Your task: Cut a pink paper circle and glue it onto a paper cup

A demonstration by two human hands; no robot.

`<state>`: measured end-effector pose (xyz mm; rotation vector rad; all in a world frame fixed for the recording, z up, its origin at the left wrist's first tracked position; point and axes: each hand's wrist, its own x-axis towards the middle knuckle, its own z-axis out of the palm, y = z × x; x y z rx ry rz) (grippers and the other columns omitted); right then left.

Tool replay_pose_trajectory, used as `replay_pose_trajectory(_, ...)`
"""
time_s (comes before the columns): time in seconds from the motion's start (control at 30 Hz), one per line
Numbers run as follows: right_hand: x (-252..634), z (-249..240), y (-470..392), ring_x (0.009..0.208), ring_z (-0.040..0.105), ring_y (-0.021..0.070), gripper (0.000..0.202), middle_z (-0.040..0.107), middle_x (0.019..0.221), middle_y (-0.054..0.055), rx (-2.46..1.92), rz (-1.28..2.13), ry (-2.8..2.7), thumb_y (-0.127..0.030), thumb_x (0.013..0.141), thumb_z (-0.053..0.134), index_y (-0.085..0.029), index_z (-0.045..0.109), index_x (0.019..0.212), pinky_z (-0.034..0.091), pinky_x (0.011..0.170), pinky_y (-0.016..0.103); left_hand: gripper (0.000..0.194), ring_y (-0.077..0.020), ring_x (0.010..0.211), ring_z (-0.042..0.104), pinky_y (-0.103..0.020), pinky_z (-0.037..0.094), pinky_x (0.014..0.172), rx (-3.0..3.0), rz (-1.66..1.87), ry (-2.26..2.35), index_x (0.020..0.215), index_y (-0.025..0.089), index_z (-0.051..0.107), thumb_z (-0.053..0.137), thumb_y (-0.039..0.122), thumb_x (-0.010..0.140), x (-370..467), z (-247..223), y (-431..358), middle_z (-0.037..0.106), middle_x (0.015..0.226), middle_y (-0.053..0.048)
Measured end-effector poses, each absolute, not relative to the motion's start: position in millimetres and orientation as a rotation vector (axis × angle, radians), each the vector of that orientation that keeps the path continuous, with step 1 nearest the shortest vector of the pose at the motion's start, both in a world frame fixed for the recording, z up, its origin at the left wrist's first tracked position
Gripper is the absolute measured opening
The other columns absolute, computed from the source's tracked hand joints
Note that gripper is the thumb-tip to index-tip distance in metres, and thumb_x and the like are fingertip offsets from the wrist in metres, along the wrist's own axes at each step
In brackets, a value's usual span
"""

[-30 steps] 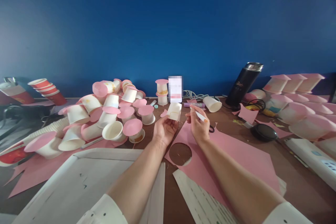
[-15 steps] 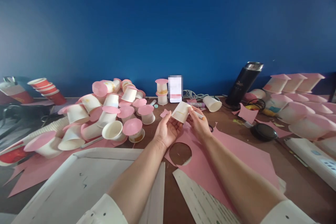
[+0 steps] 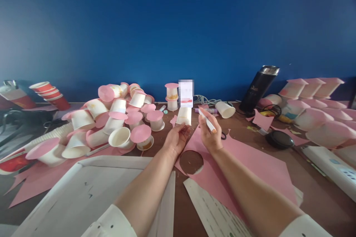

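- The left hand (image 3: 175,137) held a white paper cup (image 3: 184,116) upright by its lower end, fingers closed round it, above the middle of the table (image 3: 278,155), toward the far edge.
- The right hand (image 3: 210,133) gripped a white marker (image 3: 207,120) between thumb and fingers, just beside the cup; whether the tip touched the cup could not be told.
- A pink sheet (image 3: 244,163) lay under both hands, with a round hole (image 3: 191,162) cut near its left edge.
- A heap of white cups with pink discs (image 3: 122,118) covered the left part of the table; red cups (image 3: 48,94) lay at the far left corner.
- A black flask (image 3: 258,89) leaned near the far edge at the right, with a row of pink-capped cups (image 3: 311,88) beyond it.
- A white tray (image 3: 91,189) rested at the near left edge, and printed paper (image 3: 211,211) lay near the near edge, partly under the pink sheet.
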<state>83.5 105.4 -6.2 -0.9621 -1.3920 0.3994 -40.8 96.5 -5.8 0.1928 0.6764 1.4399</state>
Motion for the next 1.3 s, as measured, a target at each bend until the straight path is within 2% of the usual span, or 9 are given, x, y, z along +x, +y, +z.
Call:
replay_pose_trajectory(0.1,80.5,0.2,94.7,0.098,0.061,0.022,0.025,0.069,0.103,0.007,-0.907,0.246,-1.625,-0.034,0.09,0.051,-0.025,0.066,0.108,0.05,0.089,0.038,0.013,-0.0091,0.061,0.061,-0.018,0.054,0.064,0.189,1.432,0.637,0.076,0.008,0.06,0.052,-0.001,0.08,-40.7,-4.2,96.0,0.062,0.065,-0.006)
replay_pose_trajectory(0.3,77.5,-0.1,91.5,0.077,0.064,0.0189,0.017,0.068,0.087,0.006,-0.995,0.213,-1.603,-0.033,0.088,0.054,-0.022,0.065,0.094,0.052,0.073,0.032,0.013,-0.0096,0.061,0.062,-0.018,0.054,0.065,0.174,1.432,0.649,0.076,0.008,0.061,0.052,-0.002,0.079,-39.7,-2.9,95.2,0.064,0.066,-0.007)
replay_pose_trajectory(0.63,78.7,-1.4,93.5,0.077,0.063,0.0181,0.011,0.068,0.085,0.005,-0.982,0.181,-1.62,-0.026,0.086,0.056,-0.021,0.065,0.091,0.051,0.072,0.03,0.014,-0.0093,0.06,0.061,-0.019,0.053,0.065,0.213,1.446,0.668,0.075,0.008,0.061,0.051,-0.002,0.079,-38.7,-2.3,95.1,0.064,0.066,-0.007)
replay_pose_trajectory(1.3,79.2,-2.3,94.4,0.079,0.064,0.0191,0.013,0.068,0.086,0.005,-1.01,0.187,-1.634,-0.029,0.087,0.054,-0.023,0.065,0.091,0.052,0.072,0.031,0.013,-0.0102,0.061,0.062,-0.02,0.053,0.065,0.252,1.459,0.696,0.073,0.008,0.061,0.053,-0.002,0.076,-37.2,-0.9,92.2,0.065,0.067,-0.007)
